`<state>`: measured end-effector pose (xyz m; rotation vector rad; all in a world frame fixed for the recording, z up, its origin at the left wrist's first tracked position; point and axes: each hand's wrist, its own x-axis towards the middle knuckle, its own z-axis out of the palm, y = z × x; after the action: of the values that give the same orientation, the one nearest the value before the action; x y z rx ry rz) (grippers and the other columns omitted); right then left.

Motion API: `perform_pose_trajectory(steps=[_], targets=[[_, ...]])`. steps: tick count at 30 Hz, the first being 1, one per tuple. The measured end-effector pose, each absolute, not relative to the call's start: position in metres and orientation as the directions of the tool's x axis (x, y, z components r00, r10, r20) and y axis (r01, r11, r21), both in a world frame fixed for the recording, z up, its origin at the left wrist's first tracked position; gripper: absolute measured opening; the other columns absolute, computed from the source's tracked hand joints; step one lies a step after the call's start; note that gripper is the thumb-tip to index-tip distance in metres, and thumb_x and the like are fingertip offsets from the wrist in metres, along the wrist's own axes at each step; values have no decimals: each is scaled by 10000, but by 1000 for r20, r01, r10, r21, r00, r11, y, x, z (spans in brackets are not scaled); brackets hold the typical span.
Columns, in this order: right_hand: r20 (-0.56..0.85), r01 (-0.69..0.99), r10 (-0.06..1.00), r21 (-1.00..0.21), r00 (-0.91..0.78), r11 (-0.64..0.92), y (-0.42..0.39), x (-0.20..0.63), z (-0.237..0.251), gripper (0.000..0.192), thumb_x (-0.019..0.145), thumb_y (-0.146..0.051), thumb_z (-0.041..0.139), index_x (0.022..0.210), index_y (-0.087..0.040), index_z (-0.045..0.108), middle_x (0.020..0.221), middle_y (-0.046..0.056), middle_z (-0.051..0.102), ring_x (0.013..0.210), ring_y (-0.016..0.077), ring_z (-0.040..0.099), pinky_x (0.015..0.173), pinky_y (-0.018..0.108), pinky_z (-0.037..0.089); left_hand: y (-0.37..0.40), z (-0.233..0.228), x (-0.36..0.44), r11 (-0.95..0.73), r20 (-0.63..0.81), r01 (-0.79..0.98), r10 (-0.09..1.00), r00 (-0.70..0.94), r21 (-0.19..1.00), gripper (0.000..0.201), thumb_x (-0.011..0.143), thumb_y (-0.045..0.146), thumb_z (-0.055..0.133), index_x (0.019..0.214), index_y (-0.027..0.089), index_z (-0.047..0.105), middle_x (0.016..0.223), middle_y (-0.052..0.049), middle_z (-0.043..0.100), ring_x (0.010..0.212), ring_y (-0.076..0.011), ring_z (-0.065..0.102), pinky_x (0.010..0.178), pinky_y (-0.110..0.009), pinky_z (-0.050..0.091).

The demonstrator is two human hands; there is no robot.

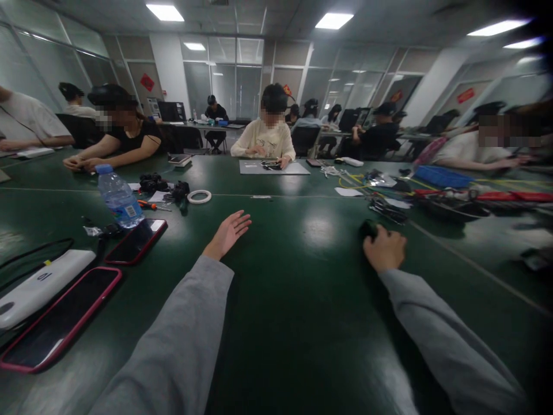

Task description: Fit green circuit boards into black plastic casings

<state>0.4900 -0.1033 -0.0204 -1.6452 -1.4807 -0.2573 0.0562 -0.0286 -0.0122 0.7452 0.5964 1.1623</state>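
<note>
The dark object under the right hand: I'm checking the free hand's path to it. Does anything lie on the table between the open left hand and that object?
Nothing visible does. Between the open left hand and the dark object gripped by the right hand there is only bare green table. The tape ring lies farther away, off that line.

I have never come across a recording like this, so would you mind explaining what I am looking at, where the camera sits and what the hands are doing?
There is no machine here: one camera is worn on a person's head and looks forward and down, so the two grey sleeves at the bottom are that person's own arms. The left hand is open, palm up, holding nothing above the dark green table. The right hand is closed around a small dark object; what it is cannot be told. To the left lie two phones in pink cases, a white power bank, a water bottle and a roll of tape. Other people sit at work across the table.
</note>
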Motion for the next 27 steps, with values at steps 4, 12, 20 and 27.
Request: perform_pose_trajectory(steps=[4, 12, 20, 27], targets=[[621, 959, 781, -252, 59, 128, -85, 354, -24, 451, 860, -250, 484, 1268, -58, 508, 1087, 239, 489, 1050, 350, 449, 886, 530, 411, -27, -16, 58, 99, 14, -567, 981, 192, 818, 279, 757, 215, 654, 1035, 197, 636, 1120, -88, 666, 1080, -191, 606, 984, -334, 402], [569, 788, 719, -188, -399, 586, -97, 216, -22, 561, 895, -269, 509, 1415, -175, 320, 1261, 111, 460, 1170, 248, 429, 1026, 409, 409, -20, -26, 64, -42, 88, -541, 994, 59, 840, 279, 689, 188, 707, 958, 139, 654, 957, -71, 702, 903, -156, 633, 899, -299, 430], [603, 817, 798, -463, 7, 343, -70, 239, -53, 654, 789, -426, 669, 1293, -93, 417, 1179, 182, 466, 1115, 321, 446, 941, 509, 433, -21, -27, 64, -18, 85, -507, 990, 109, 862, 303, 708, 200, 706, 997, 131, 648, 969, -74, 694, 885, -148, 620, 831, -281, 444], [555, 714, 783, -666, 279, 218, -59, 251, -57, 406, 816, -218, 496, 1191, -64, 474, 1031, 164, 539, 977, 271, 514, 908, 465, 433, -19, -31, 62, 1, 42, -425, 995, 91, 905, 227, 707, 189, 691, 931, 162, 665, 872, -16, 657, 753, -84, 590, 721, -218, 431]])
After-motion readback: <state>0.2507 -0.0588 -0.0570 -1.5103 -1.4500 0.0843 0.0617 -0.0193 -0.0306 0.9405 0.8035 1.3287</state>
